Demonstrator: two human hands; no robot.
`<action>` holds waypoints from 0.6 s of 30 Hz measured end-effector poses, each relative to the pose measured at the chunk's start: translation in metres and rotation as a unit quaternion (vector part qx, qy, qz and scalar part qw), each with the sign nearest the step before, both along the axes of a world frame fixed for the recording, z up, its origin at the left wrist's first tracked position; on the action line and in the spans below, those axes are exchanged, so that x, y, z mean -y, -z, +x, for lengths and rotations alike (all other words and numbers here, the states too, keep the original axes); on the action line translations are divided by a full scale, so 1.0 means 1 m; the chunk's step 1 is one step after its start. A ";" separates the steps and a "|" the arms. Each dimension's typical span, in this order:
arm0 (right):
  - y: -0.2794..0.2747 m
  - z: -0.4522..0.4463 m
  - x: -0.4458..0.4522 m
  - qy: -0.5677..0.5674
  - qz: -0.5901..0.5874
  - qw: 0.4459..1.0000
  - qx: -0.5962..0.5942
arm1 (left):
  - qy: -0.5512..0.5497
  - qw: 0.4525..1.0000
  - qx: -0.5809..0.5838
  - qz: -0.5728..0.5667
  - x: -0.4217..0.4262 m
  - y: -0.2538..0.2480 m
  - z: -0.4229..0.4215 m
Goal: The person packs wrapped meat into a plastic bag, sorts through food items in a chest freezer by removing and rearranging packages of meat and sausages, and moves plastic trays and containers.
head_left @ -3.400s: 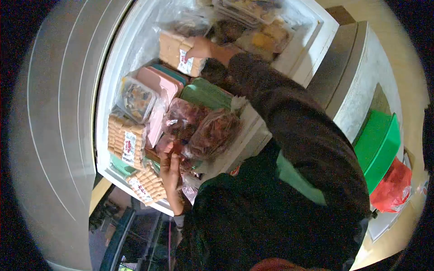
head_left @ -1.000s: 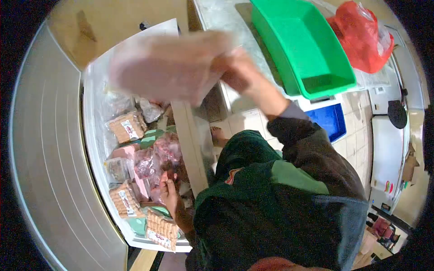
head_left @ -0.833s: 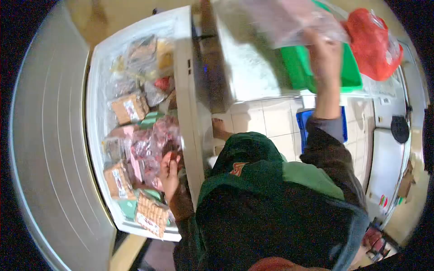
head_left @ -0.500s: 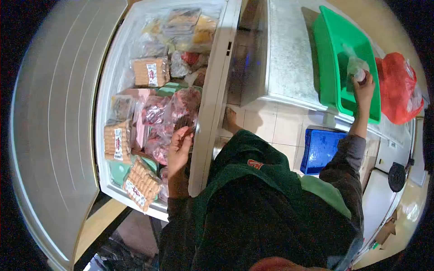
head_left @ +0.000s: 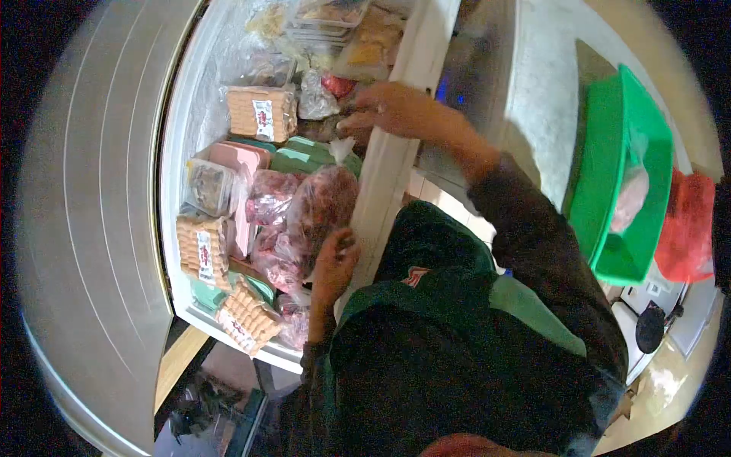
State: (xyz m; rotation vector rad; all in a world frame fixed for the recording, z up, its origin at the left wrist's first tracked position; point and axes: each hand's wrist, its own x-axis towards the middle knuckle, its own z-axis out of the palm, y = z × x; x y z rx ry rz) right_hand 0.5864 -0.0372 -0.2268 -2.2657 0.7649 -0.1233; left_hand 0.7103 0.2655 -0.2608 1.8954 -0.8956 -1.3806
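Observation:
My right hand [head_left: 396, 110] reaches over the rim of the chest freezer [head_left: 407, 91], empty, fingers stretched apart above bags near a red packet [head_left: 337, 84]. My left hand [head_left: 335, 263] is inside the near rim with its fingers curled, close against a clear bag of red meat [head_left: 324, 202]; whatever they hold is hidden. More bagged meat [head_left: 272, 198] lies beside it. Packs of sausages [head_left: 263, 113] and a clear tub [head_left: 209, 186] sit farther left. In the green basin [head_left: 605, 167] lies a clear bag with pale pink contents [head_left: 630, 198].
The freezer's raised lid [head_left: 99, 190] stands on the left. A white worktop [head_left: 537, 84] holds the green basin, with a red plastic bag [head_left: 684, 228] beyond it. Green and pink lidded boxes [head_left: 297, 156] lie among the frozen goods.
My right hand has let go of the bag in the green basin and swung left across to the freezer. My left hand stays by the meat bags, its fingers more curled. The view has shifted.

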 end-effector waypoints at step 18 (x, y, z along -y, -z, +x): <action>0.284 0.143 0.027 -0.296 -0.185 0.923 -0.161 | -0.162 0.978 -0.055 0.119 0.016 -0.007 -0.011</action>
